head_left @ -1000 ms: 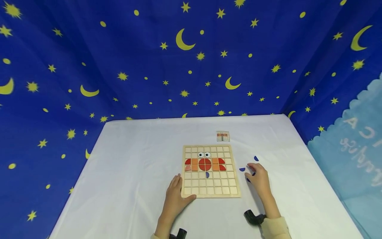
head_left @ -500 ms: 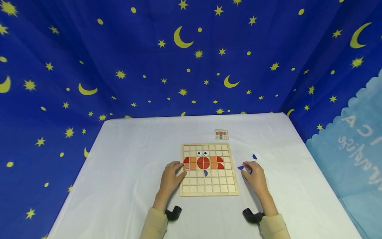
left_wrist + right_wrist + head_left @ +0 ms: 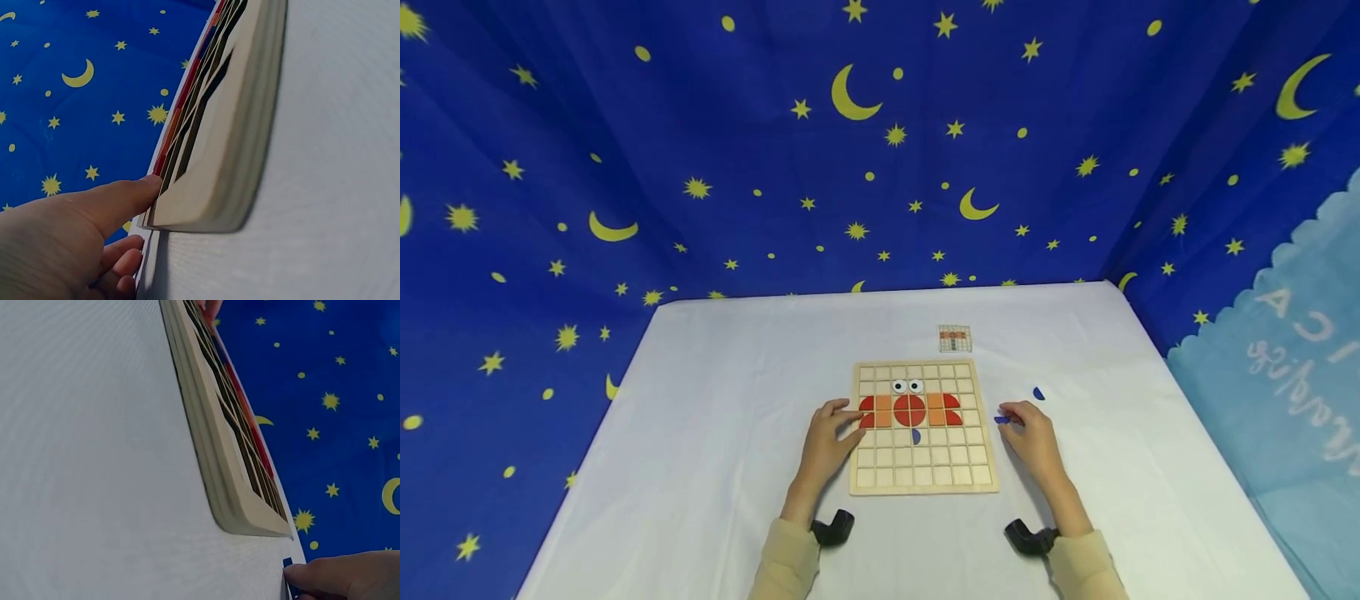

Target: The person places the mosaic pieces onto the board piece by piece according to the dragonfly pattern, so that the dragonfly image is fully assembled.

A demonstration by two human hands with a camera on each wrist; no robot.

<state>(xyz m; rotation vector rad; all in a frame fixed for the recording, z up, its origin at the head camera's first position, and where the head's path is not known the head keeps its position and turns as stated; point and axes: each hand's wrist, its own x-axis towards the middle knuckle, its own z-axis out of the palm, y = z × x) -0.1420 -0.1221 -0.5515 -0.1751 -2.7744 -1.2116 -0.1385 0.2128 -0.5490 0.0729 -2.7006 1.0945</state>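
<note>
A wooden grid board (image 3: 923, 491) lies on the table, bearing a crab-like pattern of flat pieces. My left hand (image 3: 822, 443) is at the board's left edge, its fingertips touching the lower-left red piece (image 3: 868, 422). In the left wrist view the thumb (image 3: 134, 190) rests over the board's rim by that red piece. To the right of the board, my right hand (image 3: 1034, 439) pinches a blue half-circle piece (image 3: 1002, 419), also seen as a blue edge (image 3: 287, 563) in the right wrist view. Another blue half-circle (image 3: 916, 437) sits in a cell below the red circle (image 3: 909, 410).
A loose blue half-circle (image 3: 1038, 393) lies on the white tablecloth (image 3: 737, 400) beyond my right hand. Behind the board is a small pattern card (image 3: 954, 338). Starry blue curtains (image 3: 760, 125) surround the table. Black wrist devices (image 3: 833, 528) hang at both wrists.
My left hand has moved up from the board's lower-left corner to the red piece, which looked paler and now looks plain red. My right hand has shifted left and taken a blue half-circle.
</note>
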